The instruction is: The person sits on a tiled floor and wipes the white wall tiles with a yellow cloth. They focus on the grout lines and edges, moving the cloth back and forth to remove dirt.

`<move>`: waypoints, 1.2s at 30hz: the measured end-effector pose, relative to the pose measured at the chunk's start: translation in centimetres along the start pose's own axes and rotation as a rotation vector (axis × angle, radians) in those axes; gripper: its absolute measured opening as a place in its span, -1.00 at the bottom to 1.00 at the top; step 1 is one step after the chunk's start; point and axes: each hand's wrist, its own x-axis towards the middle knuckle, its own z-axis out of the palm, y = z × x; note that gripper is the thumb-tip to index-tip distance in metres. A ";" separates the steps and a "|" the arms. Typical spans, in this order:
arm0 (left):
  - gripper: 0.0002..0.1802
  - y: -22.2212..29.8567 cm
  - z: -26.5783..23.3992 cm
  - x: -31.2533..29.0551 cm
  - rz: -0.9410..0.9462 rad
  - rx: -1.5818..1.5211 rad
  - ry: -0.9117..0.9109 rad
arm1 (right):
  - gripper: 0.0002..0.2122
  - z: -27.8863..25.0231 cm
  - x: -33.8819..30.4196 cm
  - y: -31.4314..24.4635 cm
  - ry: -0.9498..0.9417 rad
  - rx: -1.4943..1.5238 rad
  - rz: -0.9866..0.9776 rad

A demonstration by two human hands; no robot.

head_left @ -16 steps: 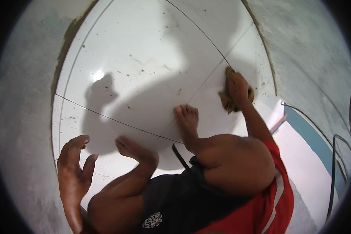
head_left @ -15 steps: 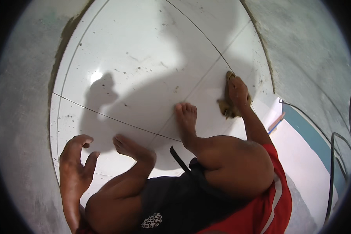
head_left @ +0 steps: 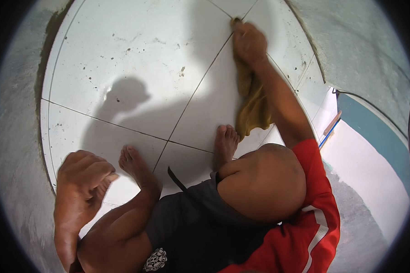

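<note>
My right hand (head_left: 250, 44) is stretched far forward over the white tiled floor (head_left: 159, 59), closed on one end of an olive-brown rag (head_left: 252, 107). A bunched tip of the rag pokes out past my fingers, by a crossing of tile joints. The rest trails back along the inside of my forearm to beside my right foot. At the lower left, my left hand (head_left: 83, 182) is raised by my left knee. Its fingers are curled in, and nothing shows in them.
Dark specks (head_left: 182, 71) dot the tiles. A grey wall (head_left: 18, 136) rises on the left and another grey wall (head_left: 351, 50) on the right. At right lie a blue-edged stick-like thing (head_left: 331, 129) and a dark cable (head_left: 373, 107). My bare feet (head_left: 227, 139) stand on the floor.
My right hand has moved forward and slightly left, drawing the bunched rag out long. My left hand has gone from spread fingers to curled ones.
</note>
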 end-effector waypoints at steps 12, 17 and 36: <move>-0.68 8.2 1.4 -4.0 -0.081 0.266 -0.102 | -0.82 -0.8 -2.4 4.9 -0.198 -0.138 -0.016; -0.63 8.8 -1.3 -8.7 -0.260 0.321 0.046 | -0.83 -3.6 -7.8 11.7 -0.112 0.067 -0.107; -0.48 11.0 2.6 -2.2 -0.285 0.126 -0.235 | -0.79 -0.5 1.1 7.3 0.057 0.180 -0.466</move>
